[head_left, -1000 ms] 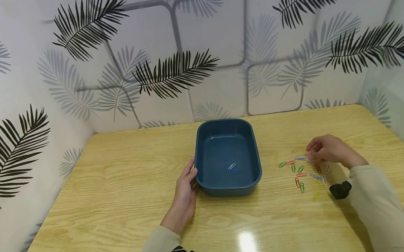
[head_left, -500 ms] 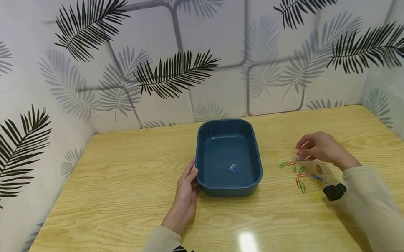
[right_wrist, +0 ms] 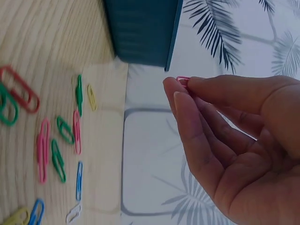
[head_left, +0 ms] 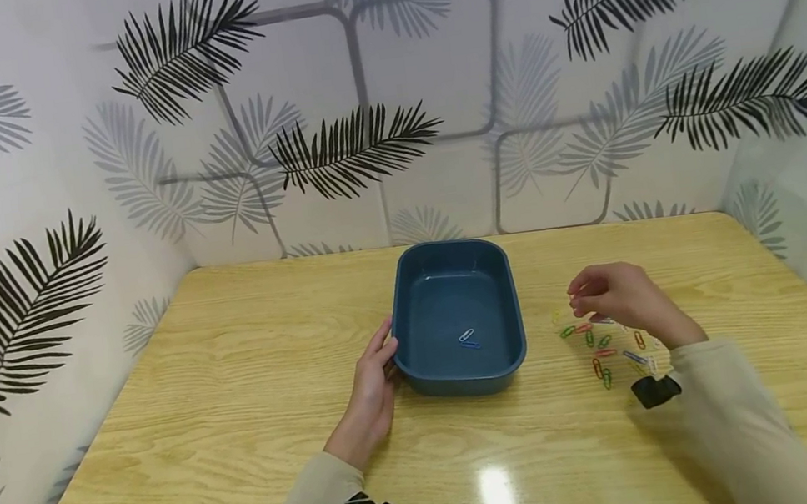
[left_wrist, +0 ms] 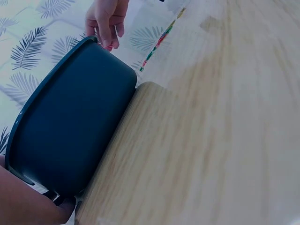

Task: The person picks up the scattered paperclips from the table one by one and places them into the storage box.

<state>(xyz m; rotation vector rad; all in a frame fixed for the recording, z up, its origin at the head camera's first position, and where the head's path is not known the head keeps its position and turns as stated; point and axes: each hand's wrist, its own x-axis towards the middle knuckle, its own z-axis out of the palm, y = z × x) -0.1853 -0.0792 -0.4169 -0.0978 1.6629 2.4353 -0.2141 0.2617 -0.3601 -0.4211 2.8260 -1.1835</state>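
My left hand (head_left: 371, 389) holds the left side of a dark blue plastic bin (head_left: 457, 384), its thumb near the rim. In the left wrist view its fingers are at the near end of the bin (left_wrist: 75, 108). Inside lie a white paper clip (head_left: 466, 334) and a blue paper clip (head_left: 471, 345). To the right of the bin, my right hand (head_left: 621, 297) is raised over the table. In the right wrist view, thumb and fingertips pinch a pink paper clip (right_wrist: 183, 78), most of it hidden by the fingers.
Several loose paper clips lie right of the bin, among them a green one (head_left: 607, 379), a red one (head_left: 598, 368) and a yellow one (right_wrist: 92, 97). Some are partly covered by the right arm. The wooden table (head_left: 234, 348) meets a leaf-patterned wall (head_left: 339, 218) behind.
My right hand has lifted from the paper clips and moved left toward the bin with a pink paper clip. The left hand and the bin have stayed in place.
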